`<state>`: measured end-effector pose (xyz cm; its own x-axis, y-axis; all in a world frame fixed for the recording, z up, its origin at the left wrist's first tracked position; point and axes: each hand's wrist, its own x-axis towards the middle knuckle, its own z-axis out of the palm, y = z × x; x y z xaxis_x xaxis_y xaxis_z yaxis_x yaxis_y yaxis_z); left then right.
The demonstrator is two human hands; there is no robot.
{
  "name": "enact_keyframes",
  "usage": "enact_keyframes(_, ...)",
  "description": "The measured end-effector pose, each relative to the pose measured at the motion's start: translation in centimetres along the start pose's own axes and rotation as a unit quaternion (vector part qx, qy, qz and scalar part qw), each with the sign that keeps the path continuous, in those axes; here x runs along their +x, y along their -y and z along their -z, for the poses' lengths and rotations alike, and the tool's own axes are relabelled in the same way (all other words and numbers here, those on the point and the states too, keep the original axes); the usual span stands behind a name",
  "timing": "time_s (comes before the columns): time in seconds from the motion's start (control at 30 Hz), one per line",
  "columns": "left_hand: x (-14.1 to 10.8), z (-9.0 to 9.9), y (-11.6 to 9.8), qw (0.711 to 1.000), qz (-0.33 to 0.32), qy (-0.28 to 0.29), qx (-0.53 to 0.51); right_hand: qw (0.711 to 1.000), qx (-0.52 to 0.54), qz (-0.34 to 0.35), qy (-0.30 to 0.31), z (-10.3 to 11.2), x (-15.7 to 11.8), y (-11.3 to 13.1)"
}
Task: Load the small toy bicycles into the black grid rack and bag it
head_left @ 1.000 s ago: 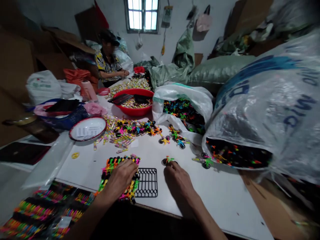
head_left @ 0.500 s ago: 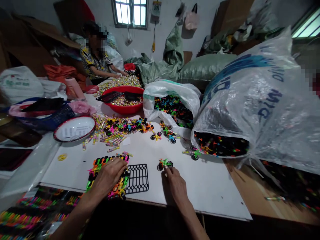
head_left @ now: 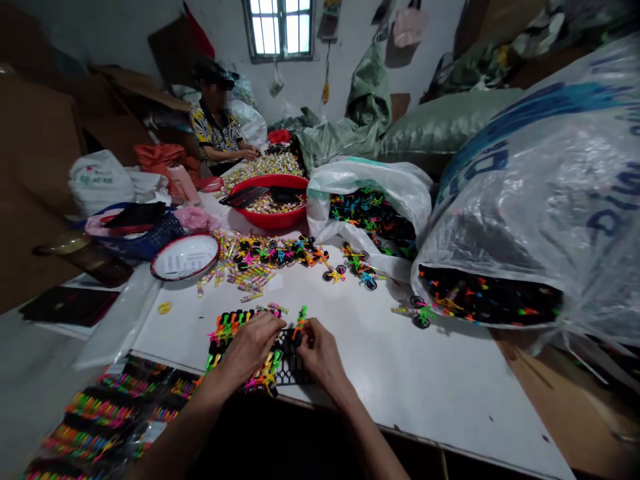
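Right hand [head_left: 320,352], fingers nearly closed, pinches green-and-orange plastic toy bicycle [head_left: 301,323] over black plastic grid [head_left: 287,375], lower centre; left hand [head_left: 249,348] half-curled, grip unclear; best keep grid steady.

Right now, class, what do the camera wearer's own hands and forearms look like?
The left hand and right hand are ungloved; both forearms are bare, without visible sleeves, watch or bracelet. Any ring is too small to confirm.

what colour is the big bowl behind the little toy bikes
The bowl is red, seen best in the head view.
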<state>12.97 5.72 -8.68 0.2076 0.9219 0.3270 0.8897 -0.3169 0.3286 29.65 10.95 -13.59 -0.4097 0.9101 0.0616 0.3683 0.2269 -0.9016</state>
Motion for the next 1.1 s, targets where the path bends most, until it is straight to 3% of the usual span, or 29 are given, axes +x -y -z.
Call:
enact_keyframes(0.07,0.0,0.1,-0.1,1.000,0.007,-0.003,-0.008,1.000,0.005,0.003,0.002,-2.2,0.3,-0.3)
enact_keyframes(0.17,0.2,0.3,-0.3,1.000,0.019,0.002,-0.021,0.999,0.029,0.017,-0.001,-3.5,0.6,-1.1)
enact_keyframes(0.33,0.5,0.9,-0.7,0.998,0.042,0.034,-0.036,0.989,-0.075,0.116,0.060,-3.2,0.8,-1.4)
enact_keyframes(0.47,0.6,0.6,-0.8,0.997,0.054,0.033,-0.040,0.972,-0.178,0.119,0.097,-3.2,1.1,-0.8)
enact_keyframes(0.63,0.4,-0.3,-0.8,0.998,0.054,0.012,-0.016,0.959,-0.229,0.114,0.127,-2.9,1.3,0.1)
enact_keyframes(0.8,-0.3,-0.9,-0.6,1.000,0.014,-0.024,-0.012,0.967,-0.188,0.143,0.099,-2.5,0.9,-0.9)
enact_keyframes(1.0,-0.5,-1.8,-0.6,0.997,-0.013,-0.075,0.007,0.979,-0.139,0.134,0.061,-3.6,0.4,-2.9)
enact_keyframes(1.1,-0.5,-1.9,-0.5,0.996,-0.034,-0.083,0.015,0.981,-0.102,0.112,0.124,-2.5,1.6,-3.0)
